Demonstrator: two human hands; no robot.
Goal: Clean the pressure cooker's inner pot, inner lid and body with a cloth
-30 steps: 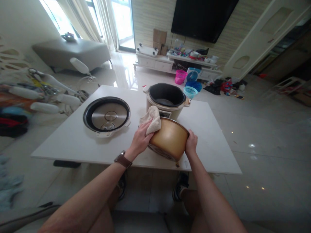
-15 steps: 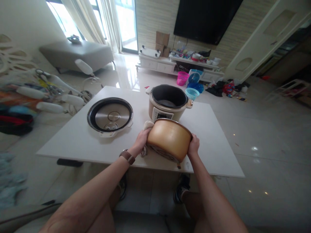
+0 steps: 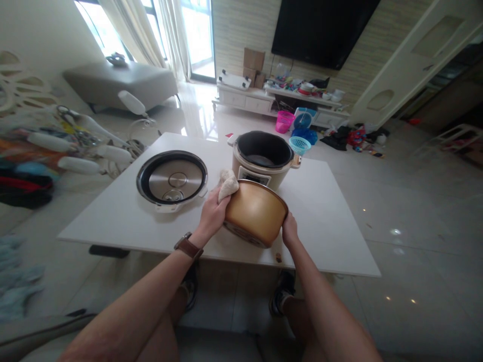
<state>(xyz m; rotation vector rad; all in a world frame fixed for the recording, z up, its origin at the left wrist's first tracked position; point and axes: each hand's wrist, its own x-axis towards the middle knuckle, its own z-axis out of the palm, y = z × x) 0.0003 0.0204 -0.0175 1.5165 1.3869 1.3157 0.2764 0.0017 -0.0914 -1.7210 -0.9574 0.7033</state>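
Note:
A gold-coloured inner pot (image 3: 256, 213) is tilted above the near part of the table, its outer wall and part of its base facing me. At its left side my left hand (image 3: 214, 208) is closed on a pale cloth (image 3: 228, 185), pressed to the pot's rim and wall. My right hand (image 3: 290, 229) grips the pot's right edge, its fingers partly hidden behind it. Just beyond stands the electric cooker body (image 3: 260, 156), open at the top with a dark inside. To the left, the cooker lid (image 3: 171, 178) lies with its metal underside up.
The white table (image 3: 335, 236) carries these things, with a small brown object (image 3: 278, 257) near its front edge. Beyond are a pink basket (image 3: 285, 121), a light blue basket (image 3: 300, 146) and a low cabinet (image 3: 245, 102). A white rack-like frame (image 3: 113, 153) stands at the left.
The pot has shifted left and slightly up, and both hands have moved with it. The cloth in my left hand now shows higher at the rim.

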